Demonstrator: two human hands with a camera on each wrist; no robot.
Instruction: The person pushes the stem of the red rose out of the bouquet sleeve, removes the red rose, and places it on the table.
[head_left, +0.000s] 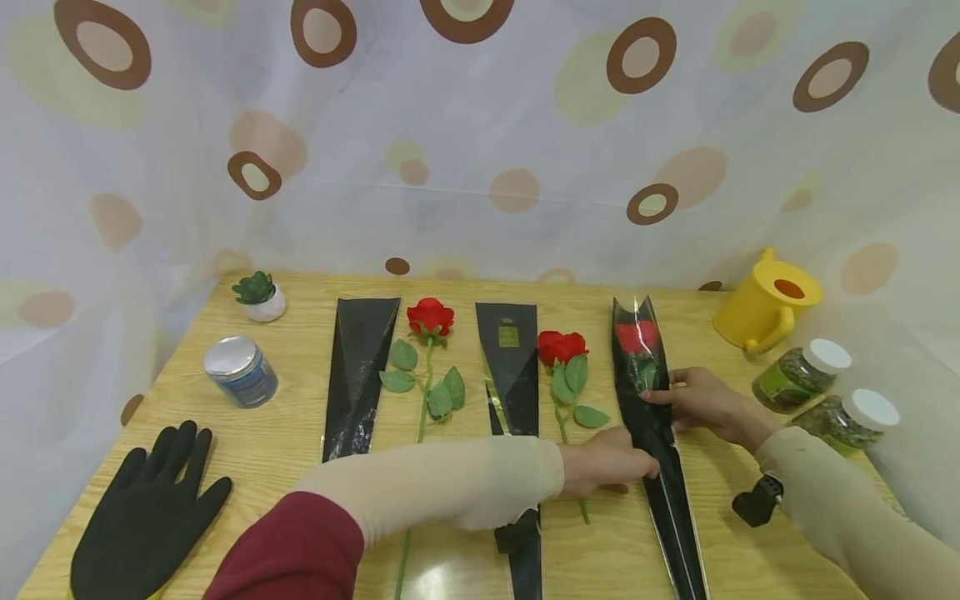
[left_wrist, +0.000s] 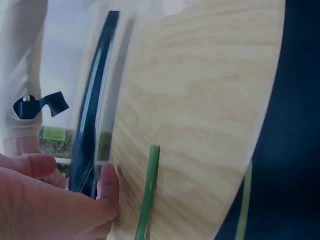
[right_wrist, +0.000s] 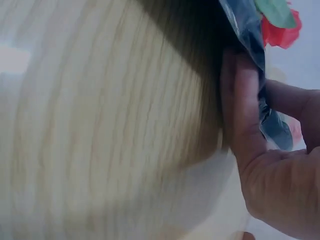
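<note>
A black-and-clear flower sleeve lies on the wooden table right of centre, with a red rose inside its wide top. My left hand pinches the sleeve's left edge about halfway down. In the left wrist view, the left hand has the sleeve between thumb and fingers, and a bare green stem lies beside it. My right hand grips the sleeve just below the rose's leaves. Seen from the right wrist, its fingers curl round the crinkled sleeve near the bloom.
Two empty sleeves lie to the left, each with a loose rose beside it. A black glove, a tin and a potted succulent sit far left. A yellow watering can and two jars stand right.
</note>
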